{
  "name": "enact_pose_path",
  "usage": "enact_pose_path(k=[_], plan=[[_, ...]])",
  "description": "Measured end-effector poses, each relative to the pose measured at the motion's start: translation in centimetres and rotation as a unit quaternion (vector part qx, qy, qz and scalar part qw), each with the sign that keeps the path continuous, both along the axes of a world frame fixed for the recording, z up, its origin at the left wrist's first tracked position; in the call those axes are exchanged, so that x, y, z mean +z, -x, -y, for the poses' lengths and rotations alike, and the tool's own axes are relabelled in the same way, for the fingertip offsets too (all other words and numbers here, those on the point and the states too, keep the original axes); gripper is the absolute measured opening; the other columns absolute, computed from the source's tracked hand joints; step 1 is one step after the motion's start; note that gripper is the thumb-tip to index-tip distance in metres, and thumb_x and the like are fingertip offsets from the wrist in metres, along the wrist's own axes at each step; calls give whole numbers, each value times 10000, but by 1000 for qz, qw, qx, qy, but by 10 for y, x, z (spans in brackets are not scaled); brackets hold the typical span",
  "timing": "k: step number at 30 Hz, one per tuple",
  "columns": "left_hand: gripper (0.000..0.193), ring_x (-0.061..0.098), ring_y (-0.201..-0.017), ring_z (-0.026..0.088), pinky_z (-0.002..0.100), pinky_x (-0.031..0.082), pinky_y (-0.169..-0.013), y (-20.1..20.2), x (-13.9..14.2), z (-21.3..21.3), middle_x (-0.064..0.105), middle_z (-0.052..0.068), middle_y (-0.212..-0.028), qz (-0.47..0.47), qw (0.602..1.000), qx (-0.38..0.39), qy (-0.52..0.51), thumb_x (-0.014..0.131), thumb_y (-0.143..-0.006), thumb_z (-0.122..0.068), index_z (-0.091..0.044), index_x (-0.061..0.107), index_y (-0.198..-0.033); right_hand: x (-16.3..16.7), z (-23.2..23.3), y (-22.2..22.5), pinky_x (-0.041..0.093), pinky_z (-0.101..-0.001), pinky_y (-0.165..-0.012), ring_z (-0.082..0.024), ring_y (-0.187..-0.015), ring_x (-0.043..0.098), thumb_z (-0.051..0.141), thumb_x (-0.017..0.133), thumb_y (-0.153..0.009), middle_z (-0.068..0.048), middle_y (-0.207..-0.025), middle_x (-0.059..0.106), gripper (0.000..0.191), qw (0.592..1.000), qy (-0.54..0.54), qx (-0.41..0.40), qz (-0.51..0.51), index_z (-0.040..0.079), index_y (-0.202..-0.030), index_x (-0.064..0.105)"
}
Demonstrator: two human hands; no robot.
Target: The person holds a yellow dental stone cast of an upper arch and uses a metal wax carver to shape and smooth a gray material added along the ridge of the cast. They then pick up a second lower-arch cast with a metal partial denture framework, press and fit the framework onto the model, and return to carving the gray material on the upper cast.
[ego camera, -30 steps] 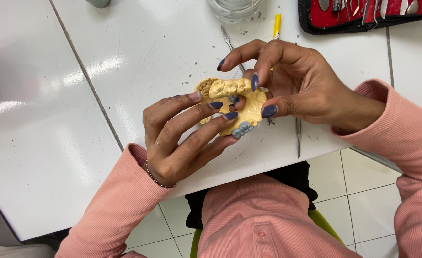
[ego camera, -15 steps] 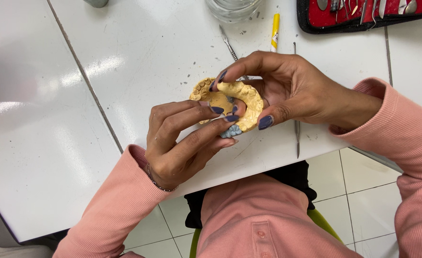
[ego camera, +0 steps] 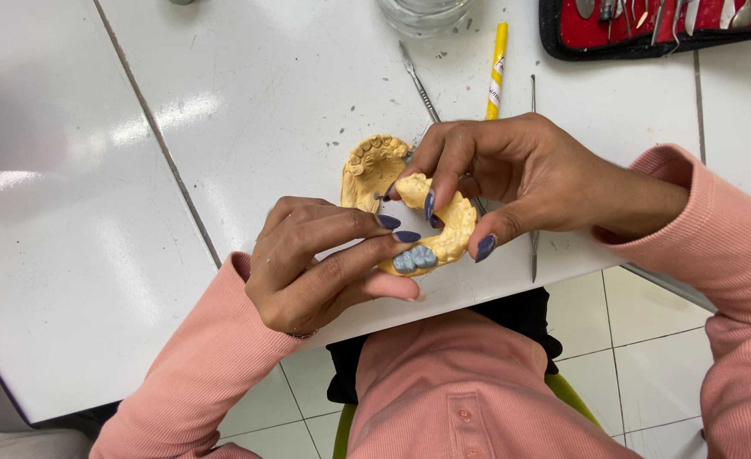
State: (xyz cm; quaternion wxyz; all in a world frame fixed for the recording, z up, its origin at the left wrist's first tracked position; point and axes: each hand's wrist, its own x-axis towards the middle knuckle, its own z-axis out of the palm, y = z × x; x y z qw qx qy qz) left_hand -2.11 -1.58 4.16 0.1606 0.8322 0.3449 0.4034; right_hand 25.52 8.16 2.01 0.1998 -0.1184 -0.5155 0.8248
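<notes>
The person holds a yellow dental cast in both hands, just above the near edge of the white table. It is a horseshoe-shaped plaster arch, and a few of its teeth are blue-grey wax teeth on the side facing the person.

The left hand curls narrowly around the cast from below and from the person's side. Its fingers lie close together, with the dark-painted tips pressed on the inner curve of the arch, and the thumb supports it from beneath, right by the wax teeth.

The right hand grips the far side of the cast. Its forefinger and middle finger bend down over the top of the arch and the thumb presses on the outer rim, so this hand too is closed on the cast, with little gap between the digits.

Behind the cast, touching or nearly touching it, a second yellow arch lies on the table with its teeth upward.

Beyond the cast, at the far edge of the view, stands a clear glass jar; what it contains I cannot tell. Farther to the person's right of it lies an open red-lined instrument case with metal tools resting in it. Between the case and the cast lie a yellow pen-like tool and thin metal instruments.
</notes>
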Motion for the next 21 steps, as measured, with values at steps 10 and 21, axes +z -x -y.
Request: enact_pose_path(k=[10,21], plan=[[508,695,-1007,168,310,589,-785,3,-3,-3,609,35,-1179,3,999,-27,-19,931,-876,-398,-84,701,-1204,-1,-2,2,512,-434,-1220,-251,-1360,627,269,825,-925,-140,-1409,639,399,999,25,26,39,15,-1199,687],[504,702,-1050,174,315,610,-835,0,-2,-1,622,35,-1191,-3,1000,-14,18,941,-884,-364,-109,675,-1227,0,-2,0,469,-435,-1281,-257,-1427,580,214,822,-961,-144,-1442,605,377,1000,3,6,19,8,-1235,664]])
